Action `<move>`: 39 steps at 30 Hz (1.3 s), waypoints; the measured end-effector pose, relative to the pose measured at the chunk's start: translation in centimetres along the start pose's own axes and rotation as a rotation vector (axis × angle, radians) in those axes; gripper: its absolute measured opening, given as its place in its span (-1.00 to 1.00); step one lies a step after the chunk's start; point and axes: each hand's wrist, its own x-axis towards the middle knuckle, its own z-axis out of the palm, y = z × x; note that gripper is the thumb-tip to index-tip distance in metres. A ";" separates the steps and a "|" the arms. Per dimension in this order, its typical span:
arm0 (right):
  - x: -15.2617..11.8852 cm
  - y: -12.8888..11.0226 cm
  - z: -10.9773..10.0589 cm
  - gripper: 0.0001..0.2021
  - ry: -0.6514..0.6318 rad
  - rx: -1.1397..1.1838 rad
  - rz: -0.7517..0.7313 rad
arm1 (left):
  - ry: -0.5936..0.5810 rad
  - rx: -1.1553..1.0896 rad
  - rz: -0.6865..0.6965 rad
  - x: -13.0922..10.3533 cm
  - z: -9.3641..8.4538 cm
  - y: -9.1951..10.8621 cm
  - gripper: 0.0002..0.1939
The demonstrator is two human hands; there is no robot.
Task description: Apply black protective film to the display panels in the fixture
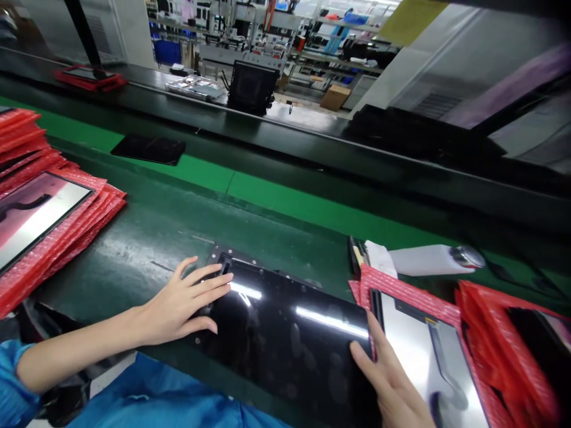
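A glossy black display panel lies in front of me, tilted, with smudges and bright light streaks on its face. My right hand grips its right edge, thumb on the face and fingers round the side. Over the panel's left end, my left hand is spread, its fingertips at the surface. Under that end a dark plate with small round studs shows in part. To the right, beside my right hand, a silver-backed panel rests on red bubble wrap.
Stacked red bubble-wrap sleeves with a panel on top stand at left. A white bottle lies behind the right-hand panels. More red sleeves are at far right. Across the green belt strip lies a dark flat panel.
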 end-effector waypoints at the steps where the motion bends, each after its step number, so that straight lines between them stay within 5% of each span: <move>1: 0.1 0.0 0.4 -0.14 -0.008 -0.001 0.042 | -0.001 -0.003 -0.001 -0.1 0.2 -0.2 -0.31; 14: 0.7 -0.5 3.2 -0.11 -0.034 -0.041 0.077 | -0.006 -0.062 -0.084 -0.7 1.4 -1.8 -0.32; 39: 1.0 0.0 3.8 -0.07 -0.012 0.007 0.194 | -0.033 -0.146 -0.140 -0.3 1.3 -2.0 -0.42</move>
